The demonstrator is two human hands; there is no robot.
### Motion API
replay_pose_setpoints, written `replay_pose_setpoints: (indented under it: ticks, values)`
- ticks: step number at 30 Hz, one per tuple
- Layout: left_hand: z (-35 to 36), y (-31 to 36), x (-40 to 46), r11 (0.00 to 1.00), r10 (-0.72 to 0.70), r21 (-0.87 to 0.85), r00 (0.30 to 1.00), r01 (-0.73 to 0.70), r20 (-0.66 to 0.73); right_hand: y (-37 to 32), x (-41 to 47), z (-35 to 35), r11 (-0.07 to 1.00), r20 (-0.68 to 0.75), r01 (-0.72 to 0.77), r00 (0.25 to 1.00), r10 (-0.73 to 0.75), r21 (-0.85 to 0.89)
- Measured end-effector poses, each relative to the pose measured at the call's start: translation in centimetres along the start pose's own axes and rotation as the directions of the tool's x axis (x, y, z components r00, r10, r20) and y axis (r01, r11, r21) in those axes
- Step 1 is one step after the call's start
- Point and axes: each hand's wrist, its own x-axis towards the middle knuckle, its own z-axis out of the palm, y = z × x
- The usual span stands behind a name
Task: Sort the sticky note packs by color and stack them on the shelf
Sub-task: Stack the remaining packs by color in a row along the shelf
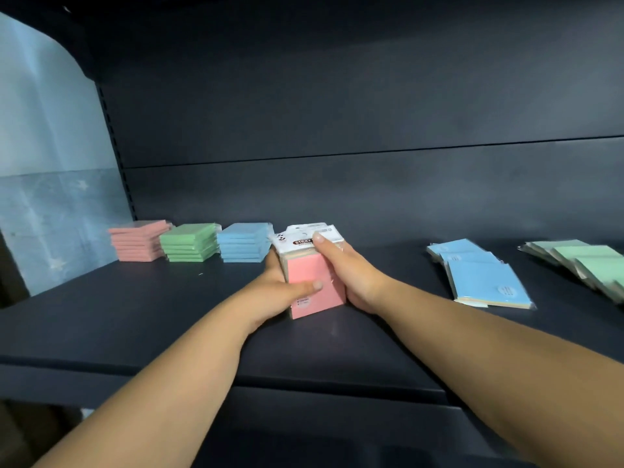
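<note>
— What have you got hold of?
— My left hand (274,288) and right hand (351,275) clamp a bundle of pink packs (315,285) on the shelf (141,319).
— And beyond the bundle?
— Blue stack (243,243) just left of it, green stack (189,243), then pink stack (140,240) farthest left.

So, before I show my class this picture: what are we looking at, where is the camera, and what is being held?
There is no machine here, just a person's two bare arms. The single picture comes from a camera worn on the head, looking forward and down. The left hand and right hand together grip a bundle of pink packs resting on a dark shelf. At the back left stand three tidy stacks: pink, green and blue. To the right lie loose blue packs and green packs, overlapping.
</note>
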Motion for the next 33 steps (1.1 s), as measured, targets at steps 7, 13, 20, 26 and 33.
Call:
replay_pose_setpoints:
  ticks: [7, 13, 20, 26, 33]
  values:
    - [0.6, 0.2, -0.6, 0.996, 0.081, 0.037, 0.992, -0.078, -0.096, -0.5, -0.2, -0.6, 0.994, 0.062, -0.079, 0.995, 0.074, 0.077]
    - [0.4, 0.3, -0.2, 1.000, 0.016, -0.017, 0.997, -0.017, -0.074, 0.0, 0.2, -0.1, 0.996, 0.015, -0.082, 0.997, 0.081, 0.041]
    - [-1.9, 0.0, -0.2, 0.960, 0.028, 0.271, 0.989, -0.066, 0.144, -1.0, -0.8, -1.8, 0.989, 0.187, -0.144, 0.973, 0.137, 0.023]
    - [-3.0, -0.6, 1.7, 0.968, 0.101, 0.210, 0.977, -0.140, 0.188, -1.7, -0.7, -2.3, 0.976, 0.063, -0.214, 0.974, 0.217, -0.050]
    - [-5.1, 2.1, 5.1, 0.978, -0.179, -0.079, 0.970, 0.193, 0.163, -3.4, 3.1, -0.3, 0.905, -0.246, -0.409, 0.895, 0.373, -0.117]
